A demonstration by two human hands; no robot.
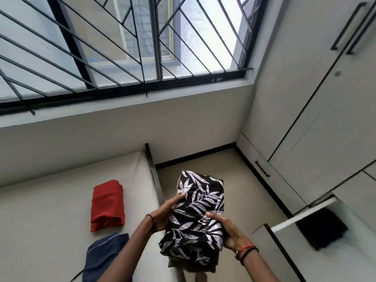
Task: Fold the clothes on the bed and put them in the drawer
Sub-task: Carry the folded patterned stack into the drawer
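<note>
A folded black garment with a white leaf print (195,210) is held in the air between the bed and the wardrobe. My left hand (165,212) grips its left edge, thumb on top. My right hand (227,231) grips its right edge, fingers under and thumb over. A folded red garment (107,204) and a folded dark blue garment (103,255) lie on the bed (50,210). At the lower right an open drawer (303,216) sticks out of the wardrobe, with a black garment (321,228) inside it.
White wardrobe doors (317,110) with black handles fill the right side. A strip of floor (244,180) runs between the bed's dark frame (154,176) and the wardrobe. A barred window (122,47) spans the wall above the bed.
</note>
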